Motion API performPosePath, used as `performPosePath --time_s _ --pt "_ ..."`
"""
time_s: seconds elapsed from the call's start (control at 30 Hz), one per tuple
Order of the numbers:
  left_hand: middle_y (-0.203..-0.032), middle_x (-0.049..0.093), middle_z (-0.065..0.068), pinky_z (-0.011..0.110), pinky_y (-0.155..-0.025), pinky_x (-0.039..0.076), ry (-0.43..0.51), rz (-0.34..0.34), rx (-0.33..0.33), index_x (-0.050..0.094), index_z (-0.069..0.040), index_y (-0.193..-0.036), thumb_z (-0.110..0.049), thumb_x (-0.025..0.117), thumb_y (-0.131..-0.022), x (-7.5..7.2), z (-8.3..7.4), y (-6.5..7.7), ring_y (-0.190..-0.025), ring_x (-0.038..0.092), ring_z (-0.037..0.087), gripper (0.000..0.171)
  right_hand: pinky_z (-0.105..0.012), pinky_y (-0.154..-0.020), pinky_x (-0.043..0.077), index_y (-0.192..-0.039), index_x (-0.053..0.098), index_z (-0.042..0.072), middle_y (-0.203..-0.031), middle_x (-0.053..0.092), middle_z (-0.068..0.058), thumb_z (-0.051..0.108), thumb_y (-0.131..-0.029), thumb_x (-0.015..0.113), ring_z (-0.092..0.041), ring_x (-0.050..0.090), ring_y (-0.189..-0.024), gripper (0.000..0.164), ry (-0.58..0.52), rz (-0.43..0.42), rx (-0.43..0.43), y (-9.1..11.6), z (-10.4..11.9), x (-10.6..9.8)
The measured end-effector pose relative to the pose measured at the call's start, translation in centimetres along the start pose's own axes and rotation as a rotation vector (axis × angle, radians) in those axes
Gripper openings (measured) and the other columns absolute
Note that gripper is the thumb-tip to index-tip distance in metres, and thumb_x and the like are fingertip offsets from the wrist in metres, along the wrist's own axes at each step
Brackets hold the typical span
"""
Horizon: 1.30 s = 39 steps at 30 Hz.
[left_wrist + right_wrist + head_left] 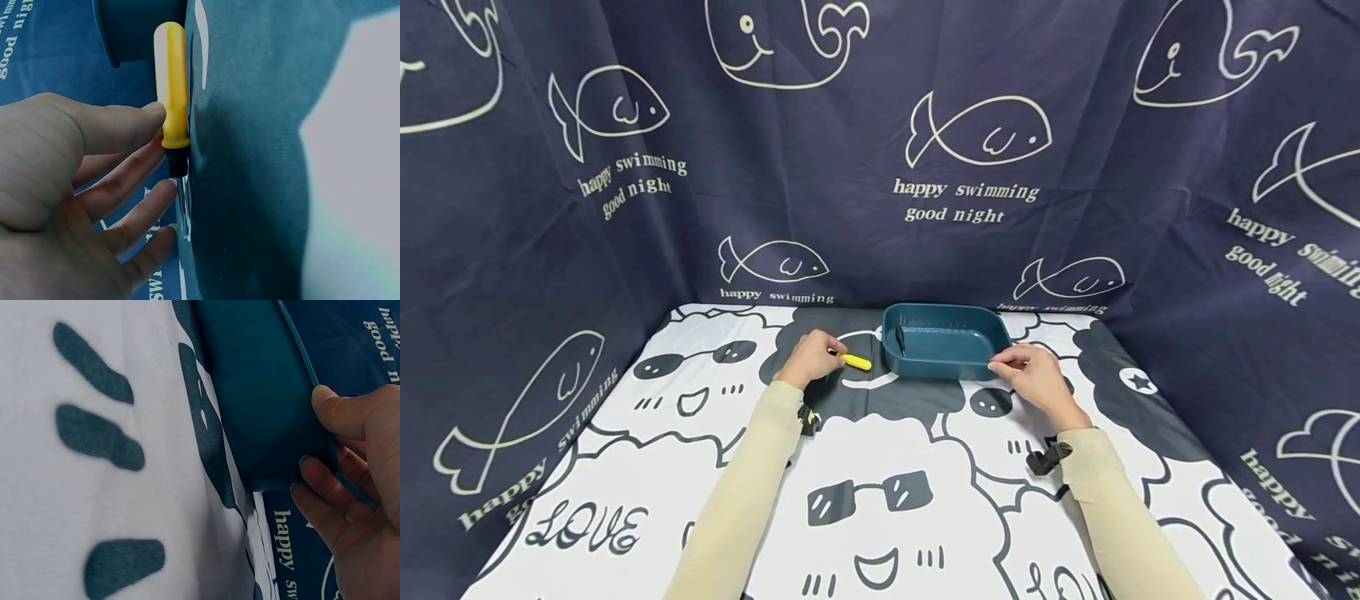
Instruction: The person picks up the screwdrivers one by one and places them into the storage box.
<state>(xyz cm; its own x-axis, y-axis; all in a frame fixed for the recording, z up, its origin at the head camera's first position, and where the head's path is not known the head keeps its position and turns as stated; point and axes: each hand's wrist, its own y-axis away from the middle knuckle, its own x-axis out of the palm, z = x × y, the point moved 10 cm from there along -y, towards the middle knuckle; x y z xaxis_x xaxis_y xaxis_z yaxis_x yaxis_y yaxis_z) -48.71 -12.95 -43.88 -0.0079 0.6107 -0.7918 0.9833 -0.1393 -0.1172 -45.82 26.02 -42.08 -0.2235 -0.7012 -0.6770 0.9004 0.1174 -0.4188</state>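
A screwdriver with a yellow handle (857, 362), black collar and metal shaft lies along the cloth, left of the bin. My left hand (811, 358) pinches its handle between thumb and fingers; the left wrist view shows the thumb (134, 125) against the yellow screwdriver handle (170, 81), the other fingers spread along the shaft. Whether the screwdriver touches the cloth I cannot tell. At the near right corner of a dark teal rectangular bin (940, 367), my right hand (1037, 383) holds the rim, thumb on its edge, fingers underneath and beside it.
Inside the bin, near its left wall, stands or leans a small black object (900, 337), its kind unclear. A white cartoon-print cloth (880, 450) covers the table. Dark blue fish-print curtains (880, 150) hang behind and at both sides, close behind the bin.
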Motion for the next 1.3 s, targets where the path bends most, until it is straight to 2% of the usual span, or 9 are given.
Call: performPosePath --time_s 0.33,0.57,0.97,1.3 --pt "-0.122 0.075 0.007 0.047 -0.096 0.052 -0.011 -0.017 -0.028 0.083 -0.014 -0.106 -0.012 0.08 -0.085 0.03 0.6 0.09 -0.115 0.067 0.031 0.021 -0.024 -0.067 0.049 -0.088 0.082 0.018 -0.091 0.074 0.001 0.022 -0.086 0.086 -0.016 0.063 -0.078 0.006 0.008 0.009 0.003 -0.06 -0.03 0.19" --pt "-0.107 0.079 0.005 0.044 -0.091 0.054 -0.029 -0.058 -0.001 0.085 -0.014 -0.095 -0.009 0.081 -0.085 0.03 0.41 -0.08 -0.102 0.071 0.027 0.012 -0.024 -0.067 0.049 -0.089 0.082 0.017 -0.091 0.074 0.0 0.022 -0.086 0.086 -0.016 0.062 -0.078 0.007 0.011 0.009 0.018 -0.02 -0.29 0.13" --pt "-0.098 0.08 0.001 0.04 -0.09 0.054 -0.04 -0.034 0.038 0.085 -0.012 -0.094 -0.004 0.079 -0.083 0.35 0.2 -0.05 -0.098 0.071 0.024 0.015 -0.024 -0.067 0.048 -0.089 0.081 0.017 -0.092 0.073 0.0 0.022 -0.087 0.086 -0.016 0.062 -0.079 0.007 0.004 0.009 0.036 0.14 -0.37 0.09" --pt "-0.091 0.079 -0.001 0.038 -0.085 0.053 -0.056 -0.014 0.06 0.084 -0.013 -0.093 -0.001 0.078 -0.08 0.52 -0.13 0.04 -0.088 0.069 0.021 0.019 -0.024 -0.067 0.049 -0.089 0.082 0.018 -0.093 0.074 0.001 0.023 -0.087 0.086 -0.016 0.063 -0.079 0.007 0.0 0.012 0.031 0.14 -0.33 0.08"
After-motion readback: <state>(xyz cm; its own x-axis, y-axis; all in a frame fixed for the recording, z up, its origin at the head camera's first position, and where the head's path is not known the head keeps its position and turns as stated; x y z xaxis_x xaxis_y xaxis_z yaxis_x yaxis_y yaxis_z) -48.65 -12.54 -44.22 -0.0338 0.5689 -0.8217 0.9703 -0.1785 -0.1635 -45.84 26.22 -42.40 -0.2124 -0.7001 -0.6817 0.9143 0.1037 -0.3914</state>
